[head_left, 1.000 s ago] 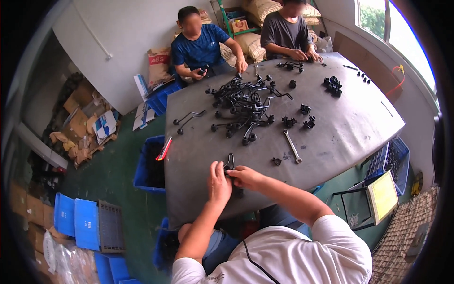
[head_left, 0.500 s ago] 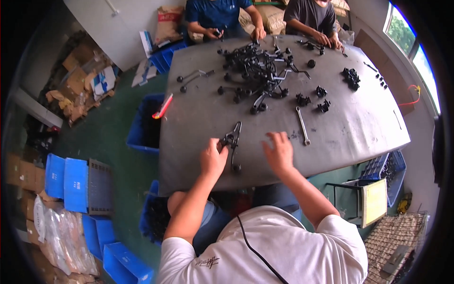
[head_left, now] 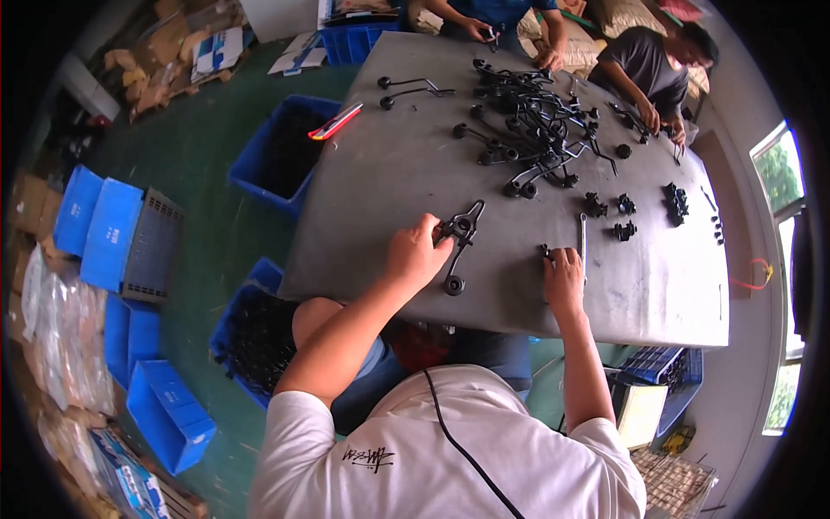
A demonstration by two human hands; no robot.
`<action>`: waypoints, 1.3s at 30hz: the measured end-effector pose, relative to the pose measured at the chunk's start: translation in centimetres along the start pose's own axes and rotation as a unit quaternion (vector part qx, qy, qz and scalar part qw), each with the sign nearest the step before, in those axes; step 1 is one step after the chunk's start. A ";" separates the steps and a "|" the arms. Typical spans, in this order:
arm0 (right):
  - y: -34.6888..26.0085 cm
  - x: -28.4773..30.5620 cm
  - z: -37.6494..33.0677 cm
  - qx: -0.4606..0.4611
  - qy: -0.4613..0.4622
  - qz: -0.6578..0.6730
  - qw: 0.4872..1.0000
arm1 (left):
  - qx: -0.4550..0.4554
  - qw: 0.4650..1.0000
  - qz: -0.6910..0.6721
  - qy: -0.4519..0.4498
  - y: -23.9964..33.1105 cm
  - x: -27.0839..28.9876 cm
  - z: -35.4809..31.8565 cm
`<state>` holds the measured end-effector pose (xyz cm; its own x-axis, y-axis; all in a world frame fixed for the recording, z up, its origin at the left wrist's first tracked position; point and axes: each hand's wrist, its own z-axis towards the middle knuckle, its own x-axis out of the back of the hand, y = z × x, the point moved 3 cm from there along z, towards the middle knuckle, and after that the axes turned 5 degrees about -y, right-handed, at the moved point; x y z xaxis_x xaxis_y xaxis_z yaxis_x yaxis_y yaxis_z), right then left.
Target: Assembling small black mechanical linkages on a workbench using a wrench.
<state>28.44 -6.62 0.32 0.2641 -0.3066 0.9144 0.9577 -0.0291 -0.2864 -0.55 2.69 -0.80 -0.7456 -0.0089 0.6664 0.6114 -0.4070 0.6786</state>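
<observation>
My left hand (head_left: 417, 253) is closed on a black bracket assembly (head_left: 460, 228), which has a pointed loop at its upper end and a bent rod with a round end piece below. It is held over the near part of the grey table. To the right, my right hand (head_left: 565, 275) is lowered to the tabletop, its fingers drawn together at a small black part (head_left: 546, 250) whose shape is mostly hidden. Just beside that hand lies a metal wrench (head_left: 584, 229), partly covered by the fingers.
A heap of black rod assemblies (head_left: 540, 121) covers the grey table's (head_left: 372, 190) far middle. Small black clamps (head_left: 624, 231) lie at right, a red-and-white cutter (head_left: 335, 121) at left. Blue bins (head_left: 251, 177) stand beside the table. Two people (head_left: 640, 78) work across it.
My right hand has gone from open in the air to the tabletop by the wrench, fingers closing. My left hand still holds the bracket assembly. The whole view has shifted and turned.
</observation>
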 end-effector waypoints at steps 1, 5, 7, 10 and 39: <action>0.0 -0.1 0.2 0.008 -0.012 -0.011 1.000 | 0.000 1.000 0.000 -0.012 0.0 0.0 0.0; -2.2 -0.1 0.2 -0.111 -0.080 0.216 0.967 | -0.008 1.000 -0.001 -0.017 0.2 0.5 0.0; -4.1 -0.8 0.3 -0.180 -0.146 0.297 0.926 | -0.002 1.000 -0.003 -0.018 0.2 0.5 0.0; -5.1 -2.2 0.4 -0.069 -0.063 0.218 0.972 | -0.008 1.000 0.006 -0.019 0.5 0.5 0.1; -12.3 -1.2 2.4 0.025 0.008 0.306 0.952 | 0.149 0.951 -0.253 -0.095 0.8 -1.0 -0.8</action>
<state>16.58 -3.64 3.46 0.7723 -0.2656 0.5771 0.6301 0.2048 -0.7490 0.44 1.66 -1.19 -0.9201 0.2958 0.2566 0.2572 -0.0375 0.9656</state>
